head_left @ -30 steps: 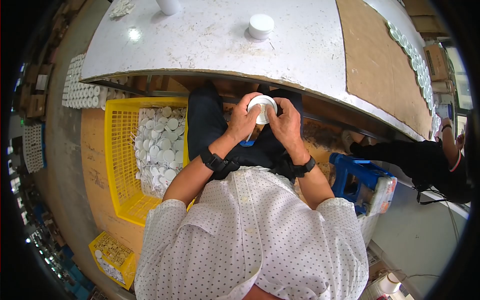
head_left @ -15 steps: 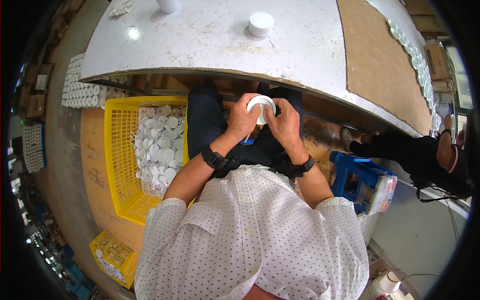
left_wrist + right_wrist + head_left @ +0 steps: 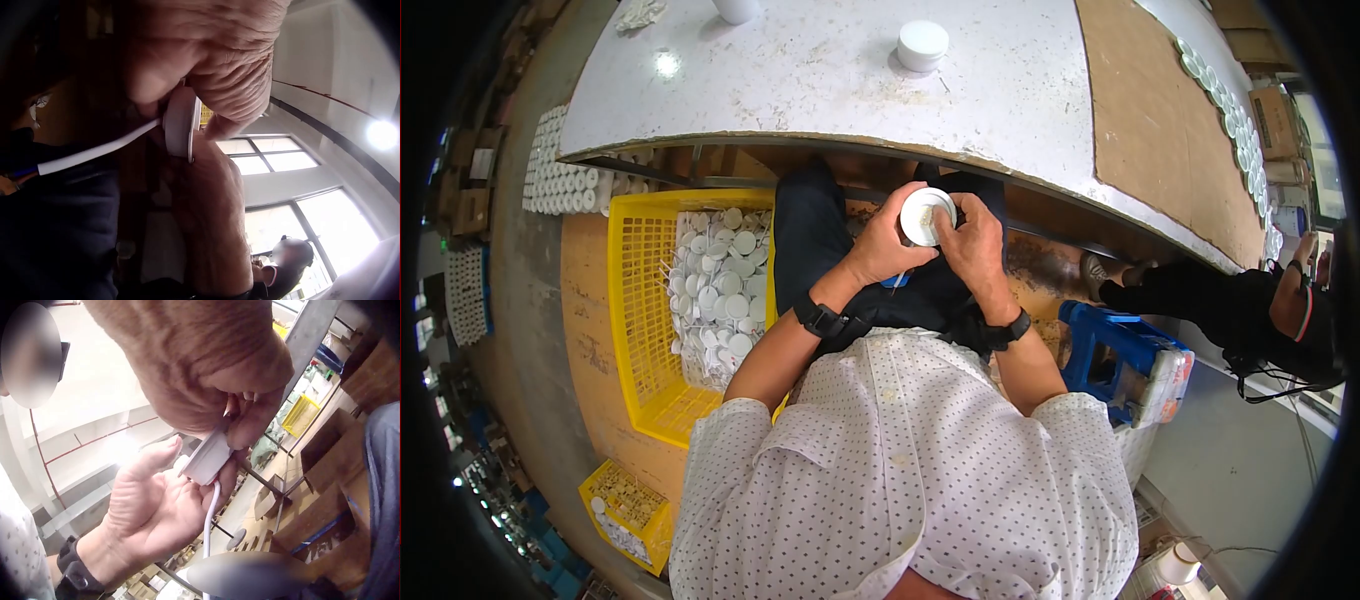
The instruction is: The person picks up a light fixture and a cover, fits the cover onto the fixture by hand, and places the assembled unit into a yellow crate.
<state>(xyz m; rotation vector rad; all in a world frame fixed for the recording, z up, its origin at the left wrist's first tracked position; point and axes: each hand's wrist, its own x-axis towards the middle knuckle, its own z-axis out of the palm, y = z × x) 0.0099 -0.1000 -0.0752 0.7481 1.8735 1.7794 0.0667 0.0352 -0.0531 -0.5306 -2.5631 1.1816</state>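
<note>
A round white housing, shallow with a raised rim, is held between both hands above the lap. My left hand curls its fingers round the back of it, and its thumb stands off the face. My right hand grips the other side, its thumb pressing inside the rim. From the housing's back runs a white cable, with coloured wire at its far end in the left wrist view. Seen from the right wrist, the housing stands tilted, and the left fingers lie beneath it, partly hidden.
A white table ahead carries a white round tub. On the left, a yellow crate holds many white discs; a smaller yellow crate stands nearer. A blue stool and another person are at the right.
The left thumb has come off the housing's face and moved down and left. The housing has turned slightly, and the right thumb stays inside its rim.
</note>
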